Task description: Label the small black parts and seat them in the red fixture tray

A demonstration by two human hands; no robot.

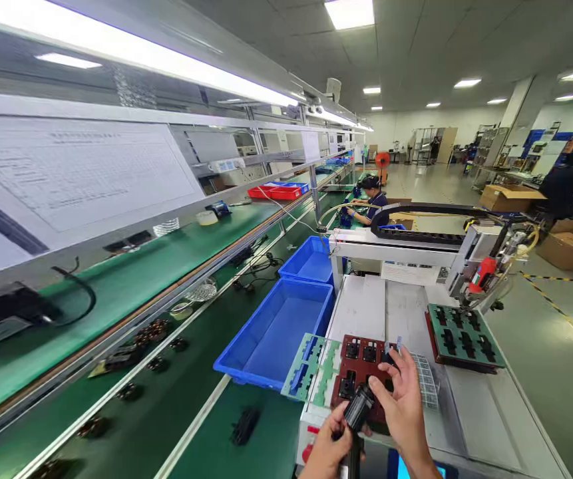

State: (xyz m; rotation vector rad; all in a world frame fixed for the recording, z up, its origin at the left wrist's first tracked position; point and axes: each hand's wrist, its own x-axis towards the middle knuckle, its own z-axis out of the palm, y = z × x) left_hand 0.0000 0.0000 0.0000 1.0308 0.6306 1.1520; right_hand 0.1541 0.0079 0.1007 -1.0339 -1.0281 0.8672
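My left hand (329, 444) and my right hand (402, 407) meet low in the head view, both closed on a small black cylindrical part (359, 407). The part hangs just above a dark red fixture plate (361, 372) that holds several black components. The plate lies on the white bed of a bench machine (406, 313). A green perforated plate (311, 369) leans at the fixture's left edge.
A second green fixture (463, 336) sits under the machine's red-tipped head (483, 273). Two blue bins (279, 332) stand left of the machine. A green conveyor (131, 399) carries dark parts. A person (373, 199) sits farther down the line; another person (563, 189) stands at right by cardboard boxes.
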